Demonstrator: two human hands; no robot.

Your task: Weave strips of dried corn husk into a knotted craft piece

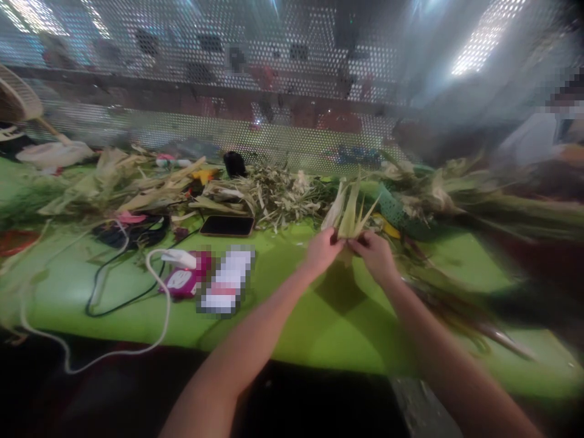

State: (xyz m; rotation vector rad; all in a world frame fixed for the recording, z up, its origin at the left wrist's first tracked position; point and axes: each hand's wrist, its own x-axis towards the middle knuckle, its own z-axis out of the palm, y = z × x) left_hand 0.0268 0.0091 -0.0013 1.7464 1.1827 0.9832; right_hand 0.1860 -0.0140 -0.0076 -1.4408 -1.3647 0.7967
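L hand (323, 250) + R hand (376, 254), both in a pinch on lower end of husk bundle (349, 214), abv green table (292, 331).

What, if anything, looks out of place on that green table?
The white cable: its loose loop sags past the near edge of the green table, where it might snag. Nothing looks clearly spilled or broken, though parts of the picture are blurred.
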